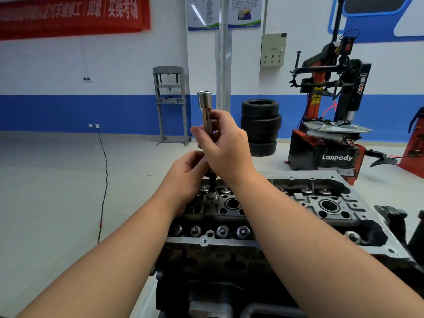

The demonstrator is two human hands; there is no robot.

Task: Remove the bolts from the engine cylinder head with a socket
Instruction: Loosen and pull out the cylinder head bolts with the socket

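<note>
While both hands steady a long socket extension (207, 125) standing upright over the engine cylinder head (286, 216), the step in hand looks like spinning out a loosened bolt by hand at the far-left end of the head. The right hand (223, 145) is raised, fingers curled round the upper shaft just below the chrome socket-shaped end at its top. The left hand (185, 177) sits lower, fingers wrapped round the shaft close above the head. The tool's dark lower end meets the casting between valve springs; whether it is seated on a bolt I cannot tell, as the left hand hides part of it. Next, I judge, the shaft must stay vertical while twirled, then lift straight up with the bolt. Beyond the head, far right, stand a stack of tyres (261, 126) and a tyre changer (330, 125).
</note>
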